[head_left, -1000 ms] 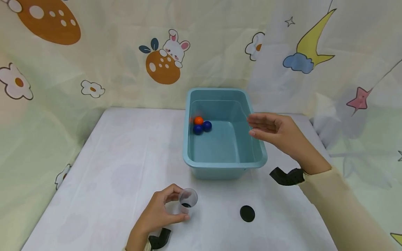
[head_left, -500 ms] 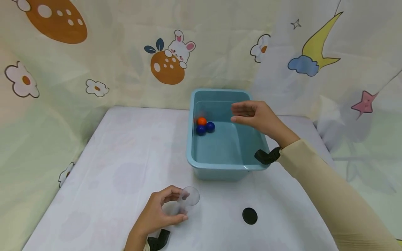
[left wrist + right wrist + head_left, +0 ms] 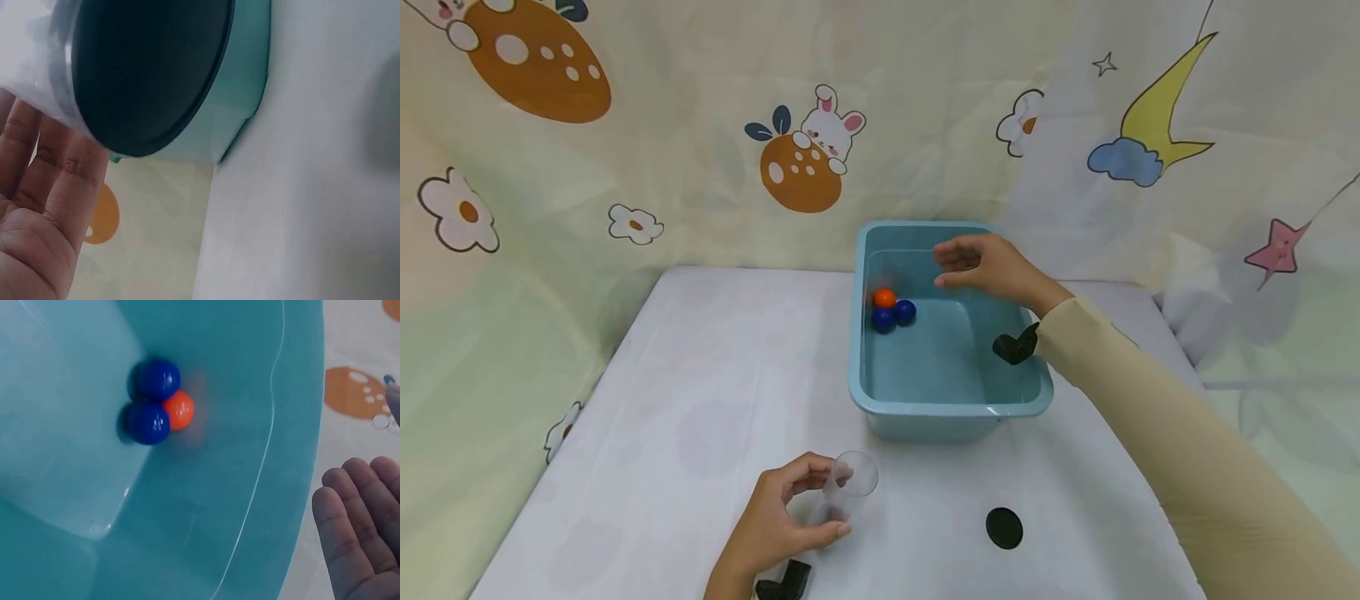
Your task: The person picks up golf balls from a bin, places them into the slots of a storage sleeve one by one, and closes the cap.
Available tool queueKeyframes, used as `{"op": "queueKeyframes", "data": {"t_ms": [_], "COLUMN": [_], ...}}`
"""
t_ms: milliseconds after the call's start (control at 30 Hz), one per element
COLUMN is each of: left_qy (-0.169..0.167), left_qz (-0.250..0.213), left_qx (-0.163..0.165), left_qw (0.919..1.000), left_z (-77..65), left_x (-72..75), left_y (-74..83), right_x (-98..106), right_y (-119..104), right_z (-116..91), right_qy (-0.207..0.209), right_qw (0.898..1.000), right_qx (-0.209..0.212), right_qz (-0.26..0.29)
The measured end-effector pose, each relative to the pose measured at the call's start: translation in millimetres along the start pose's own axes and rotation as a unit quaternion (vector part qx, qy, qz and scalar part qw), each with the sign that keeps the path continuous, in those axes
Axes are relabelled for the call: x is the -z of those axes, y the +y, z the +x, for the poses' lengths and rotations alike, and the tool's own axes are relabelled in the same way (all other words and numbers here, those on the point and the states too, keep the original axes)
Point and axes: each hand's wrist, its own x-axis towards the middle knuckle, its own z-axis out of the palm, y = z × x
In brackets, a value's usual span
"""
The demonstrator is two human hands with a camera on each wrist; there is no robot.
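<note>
My left hand [image 3: 771,517] holds a clear plastic cup [image 3: 856,475] above the table, thumb on the near side and fingers on the far side. In the left wrist view the cup's dark round end [image 3: 150,69] faces the camera. My right hand [image 3: 988,268] hovers over the teal basin [image 3: 951,410], fingers loosely bent and nothing in them. Inside the basin, at its left wall, an orange ball [image 3: 884,297] touches two blue balls [image 3: 883,320]. The right wrist view shows the orange ball [image 3: 180,410] apart from the right fingers [image 3: 340,531].
A flat black disc [image 3: 1004,528] lies on the white-covered table [image 3: 715,375], right of the cup. The basin stands near the table's back edge. Behind it and on both sides hangs a printed cloth [image 3: 925,108].
My right hand has moved left from the basin's right rim to over its inside. The cup in my left hand has tilted slightly. The balls stay in place within the basin.
</note>
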Motion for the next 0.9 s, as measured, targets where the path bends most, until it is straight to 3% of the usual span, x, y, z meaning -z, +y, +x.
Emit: {"op": "queueKeyframes", "data": {"t_ms": [367, 567, 900], "left_qy": [0.009, 0.009, 0.009], "left_qz": [-0.010, -0.015, -0.020], "left_qx": [-0.032, -0.025, -0.029], "left_qw": [0.9994, 0.9995, 0.9993], "left_z": [3.3, 4.3, 4.7], "left_x": [-2.1, -1.3, -1.0], "left_y": [-0.9, -1.6, -3.9], "right_x": [0.9, -4.3, -15.1], "right_y": [9.4, 16.8, 34.0], "right_z": [40.9, 56.8, 76.4], "right_qy": [-0.029, -0.030, -0.075], "right_qw": [0.999, 0.998, 0.992], "right_qx": [-0.010, -0.023, -0.040], "right_qz": [0.032, 0.046, 0.090]}}
